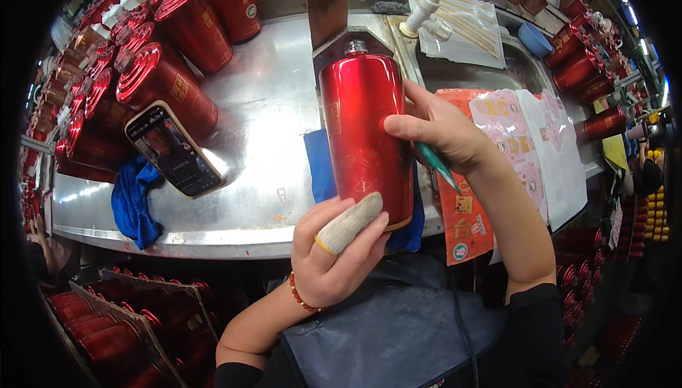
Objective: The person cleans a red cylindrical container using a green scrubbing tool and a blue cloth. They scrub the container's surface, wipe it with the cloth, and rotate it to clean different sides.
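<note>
A glossy red bottle (362,136) with a bare metallic neck lies near the middle of the bench, its neck pointing away from me. My right hand (447,129) grips its right side, thumb on top. From under that hand sticks a green pointed tool (436,166), its kind unclear. My left hand (332,249) holds the lower end of the bottle, fingers bent against its surface. A knitted finger sleeve (349,223) with a yellow edge covers one finger. Blue cloth (320,168) shows beneath the bottle.
Several red bottles (167,86) stand at the left of the metal bench (259,97). A phone (174,149) leans there beside a blue cloth (133,203). Decal sheets (508,136) and a red printed sheet (462,217) lie right. Behind are a white pipe (433,4), sticks (465,26) and a blue bowl (534,39).
</note>
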The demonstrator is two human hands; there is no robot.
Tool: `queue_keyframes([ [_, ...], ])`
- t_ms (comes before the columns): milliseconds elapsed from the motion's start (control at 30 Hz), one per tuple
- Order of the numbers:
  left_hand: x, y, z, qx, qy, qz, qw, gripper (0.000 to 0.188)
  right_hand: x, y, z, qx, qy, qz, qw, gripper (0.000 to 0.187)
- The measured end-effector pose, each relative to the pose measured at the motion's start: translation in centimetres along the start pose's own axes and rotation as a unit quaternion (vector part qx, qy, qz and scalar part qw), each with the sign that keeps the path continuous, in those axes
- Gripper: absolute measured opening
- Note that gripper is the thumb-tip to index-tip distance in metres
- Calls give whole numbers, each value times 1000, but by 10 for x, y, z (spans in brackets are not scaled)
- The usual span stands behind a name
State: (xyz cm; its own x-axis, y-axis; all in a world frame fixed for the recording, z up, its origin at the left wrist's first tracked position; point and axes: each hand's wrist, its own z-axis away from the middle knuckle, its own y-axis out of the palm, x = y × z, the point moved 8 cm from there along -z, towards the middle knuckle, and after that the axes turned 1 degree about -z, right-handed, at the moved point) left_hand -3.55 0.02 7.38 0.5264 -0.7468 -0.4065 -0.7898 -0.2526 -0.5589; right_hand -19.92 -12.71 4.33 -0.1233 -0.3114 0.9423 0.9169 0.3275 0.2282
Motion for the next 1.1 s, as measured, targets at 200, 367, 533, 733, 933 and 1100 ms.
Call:
queue_keyframes([
  [200,3,-4,17,0,4,-8,1000,38,-5,-8,1,5,-10,13,1000,94],
  [367,-12,-6,13,23,94,10,995,31,-7,-4,0,35,9,-12,999,92],
  [533,-4,-13,12,41,28,29,998,36,-24,-20,-6,27,44,2,999,86],
  [733,-6,-14,10,57,40,19,997,35,-13,-12,-12,-1,1,23,1000,81],
  [933,-24,-5,-7,67,110,-21,991,30,19,0,-1,-66,-18,197,978,89],
  [1100,-32,13,-18,86,127,-81,985,46,20,-1,-1,-72,-17,224,972,95],
])
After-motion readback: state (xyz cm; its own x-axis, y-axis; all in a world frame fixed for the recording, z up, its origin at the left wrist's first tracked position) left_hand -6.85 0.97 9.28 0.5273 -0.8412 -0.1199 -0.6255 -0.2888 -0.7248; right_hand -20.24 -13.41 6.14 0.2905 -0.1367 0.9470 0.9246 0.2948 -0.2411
